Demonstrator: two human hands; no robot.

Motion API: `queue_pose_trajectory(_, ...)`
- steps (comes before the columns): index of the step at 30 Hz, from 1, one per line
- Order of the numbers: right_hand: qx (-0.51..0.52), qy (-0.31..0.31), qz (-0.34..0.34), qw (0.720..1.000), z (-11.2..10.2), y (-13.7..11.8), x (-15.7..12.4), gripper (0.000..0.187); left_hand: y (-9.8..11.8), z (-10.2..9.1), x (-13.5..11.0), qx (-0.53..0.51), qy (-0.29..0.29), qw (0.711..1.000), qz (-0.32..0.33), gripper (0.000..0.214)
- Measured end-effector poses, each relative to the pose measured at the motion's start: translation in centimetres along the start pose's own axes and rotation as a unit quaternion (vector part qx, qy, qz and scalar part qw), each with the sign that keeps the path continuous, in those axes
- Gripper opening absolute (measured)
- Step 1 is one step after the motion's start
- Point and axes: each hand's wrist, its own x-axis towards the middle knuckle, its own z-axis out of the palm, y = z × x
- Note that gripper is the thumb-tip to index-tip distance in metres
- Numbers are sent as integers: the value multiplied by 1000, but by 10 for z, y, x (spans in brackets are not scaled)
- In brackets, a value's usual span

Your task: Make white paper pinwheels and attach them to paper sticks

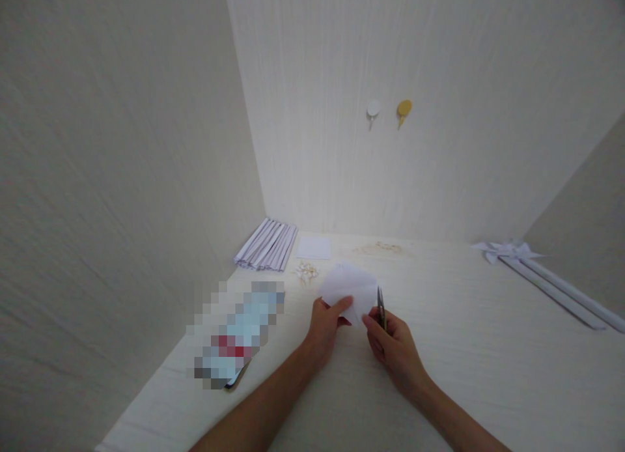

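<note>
A white sheet of paper (349, 284) is gripped along its lower left by my left hand (328, 322), thumb on top and fingers underneath. My right hand (393, 341) is closed around a small pair of scissors (381, 307), whose dark blades point up and away from me. The right thumb and fingertip also reach the paper's lower right corner; whether they pinch it is hard to tell. The scissors' blades stand just beside the paper's right edge. Their handles are mostly hidden in the hand.
Rolled paper sticks (267, 245) lie at the back left, near a flat stack of white paper (313, 247) and small pale bits (306, 272). A blurred-out phone-like object (244, 338) lies left. Paper pinwheels (508, 251) with sticks lie right. Two hooks (404, 109) hang on the wall.
</note>
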Motion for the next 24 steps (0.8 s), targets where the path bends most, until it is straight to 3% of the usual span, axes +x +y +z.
queue_pose_trajectory(10, 4, -11, -18, 1000, -1, 0, -2, 30, 0, -1, 1, -1, -15, 1000, 10, 21)
queue_pose_trajectory(24, -106, 2, -37, 994, -2, 2, 1, 27, -3, -4, 4, 32, -15, 999, 23, 20)
